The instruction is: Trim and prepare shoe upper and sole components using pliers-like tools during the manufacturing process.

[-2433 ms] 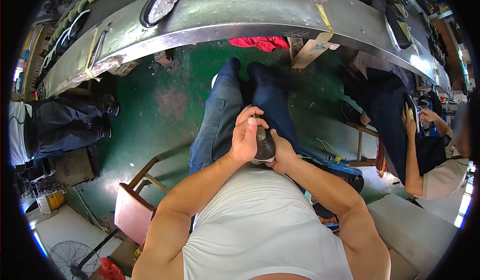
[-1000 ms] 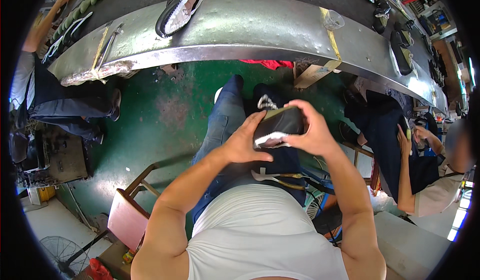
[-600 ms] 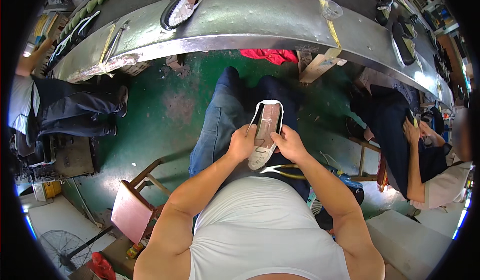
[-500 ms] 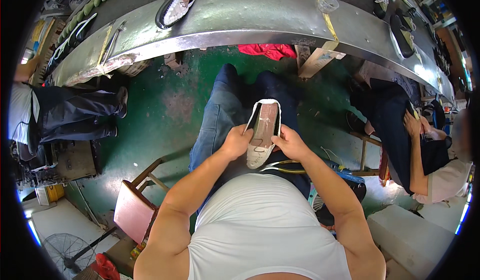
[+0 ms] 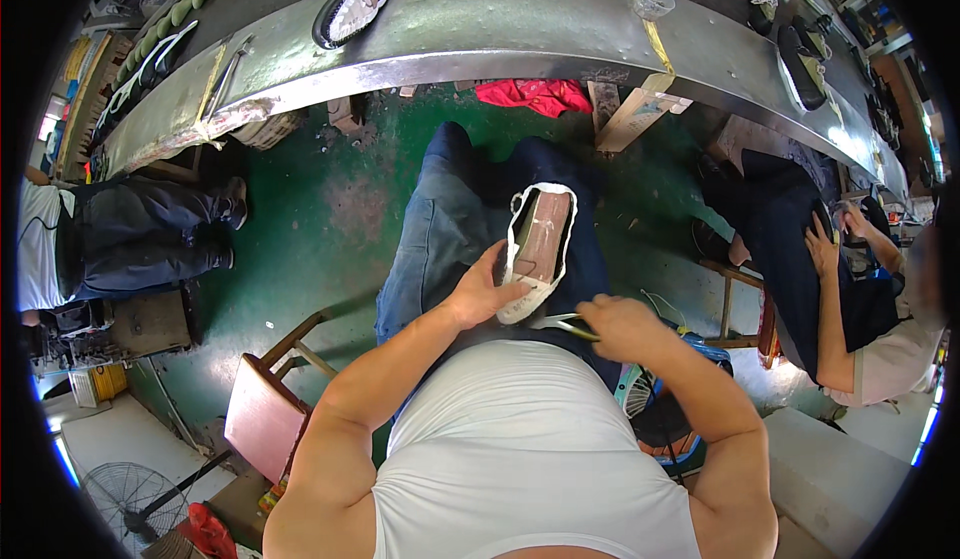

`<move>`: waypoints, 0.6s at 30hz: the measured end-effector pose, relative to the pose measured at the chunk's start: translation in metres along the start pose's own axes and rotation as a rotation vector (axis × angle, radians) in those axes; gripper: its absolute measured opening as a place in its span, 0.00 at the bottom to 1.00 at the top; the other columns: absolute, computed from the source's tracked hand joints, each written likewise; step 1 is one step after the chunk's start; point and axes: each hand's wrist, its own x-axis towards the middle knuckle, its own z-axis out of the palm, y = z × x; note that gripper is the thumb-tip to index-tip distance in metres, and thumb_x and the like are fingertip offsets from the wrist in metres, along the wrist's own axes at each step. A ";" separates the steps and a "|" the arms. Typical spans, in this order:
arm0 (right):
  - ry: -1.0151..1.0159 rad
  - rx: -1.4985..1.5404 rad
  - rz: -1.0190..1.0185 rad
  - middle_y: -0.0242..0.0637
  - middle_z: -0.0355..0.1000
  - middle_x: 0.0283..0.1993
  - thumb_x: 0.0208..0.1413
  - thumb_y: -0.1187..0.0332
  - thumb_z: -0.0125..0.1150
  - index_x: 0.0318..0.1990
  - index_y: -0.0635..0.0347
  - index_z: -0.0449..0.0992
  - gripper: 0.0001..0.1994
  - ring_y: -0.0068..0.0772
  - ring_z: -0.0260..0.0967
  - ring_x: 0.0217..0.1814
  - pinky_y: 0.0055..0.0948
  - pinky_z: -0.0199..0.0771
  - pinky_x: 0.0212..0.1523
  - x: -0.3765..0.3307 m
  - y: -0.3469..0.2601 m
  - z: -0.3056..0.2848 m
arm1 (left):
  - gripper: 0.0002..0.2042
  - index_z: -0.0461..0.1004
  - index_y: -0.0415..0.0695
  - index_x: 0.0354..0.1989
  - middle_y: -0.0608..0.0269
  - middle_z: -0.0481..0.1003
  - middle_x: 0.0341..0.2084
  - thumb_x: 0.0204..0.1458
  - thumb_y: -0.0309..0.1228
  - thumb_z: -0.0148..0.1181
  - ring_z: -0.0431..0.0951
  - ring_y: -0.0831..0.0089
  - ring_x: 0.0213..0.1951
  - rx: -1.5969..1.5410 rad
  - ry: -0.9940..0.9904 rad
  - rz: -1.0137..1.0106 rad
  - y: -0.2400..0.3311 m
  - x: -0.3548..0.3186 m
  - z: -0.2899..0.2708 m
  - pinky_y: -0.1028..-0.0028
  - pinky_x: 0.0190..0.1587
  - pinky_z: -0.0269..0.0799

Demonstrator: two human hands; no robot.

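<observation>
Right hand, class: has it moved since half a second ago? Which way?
Yes: against the pink chair, the right hand has shifted rightward and lower in the picture, from the shoe to the pliers.

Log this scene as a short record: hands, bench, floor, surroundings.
Left hand: holding a white-rimmed shoe with a brown middle by its lower end
Right hand: at metal pliers with yellowish handles; grip unclear
Bench: grey metal workbench, bearing a black-and-white shoe and clear plastic cup
Floor: green
Under bench: red cloth
Left side: pink-seated wooden chair
</observation>
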 end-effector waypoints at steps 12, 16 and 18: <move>0.111 0.296 -0.008 0.52 0.76 0.44 0.58 0.67 0.56 0.53 0.67 0.70 0.17 0.53 0.75 0.48 0.46 0.74 0.48 0.001 0.011 -0.003 | 0.49 0.38 0.28 0.72 0.33 0.60 0.65 0.52 0.39 0.67 0.63 0.51 0.67 0.407 0.075 -0.015 -0.032 -0.004 0.006 0.66 0.69 0.57; 0.154 -0.085 -0.024 0.53 0.72 0.51 0.55 0.73 0.54 0.53 0.72 0.69 0.19 0.53 0.72 0.54 0.46 0.75 0.49 0.032 -0.020 -0.032 | 0.50 0.36 0.28 0.72 0.33 0.56 0.67 0.52 0.38 0.67 0.58 0.53 0.70 0.422 0.055 0.025 -0.037 -0.007 0.008 0.68 0.70 0.54; 0.142 -0.291 0.000 0.51 0.76 0.45 0.51 0.74 0.57 0.47 0.69 0.72 0.15 0.51 0.75 0.49 0.46 0.75 0.46 0.037 -0.025 -0.039 | 0.50 0.35 0.28 0.72 0.34 0.55 0.68 0.52 0.37 0.66 0.58 0.54 0.70 0.306 0.014 0.074 -0.049 -0.007 0.002 0.68 0.70 0.53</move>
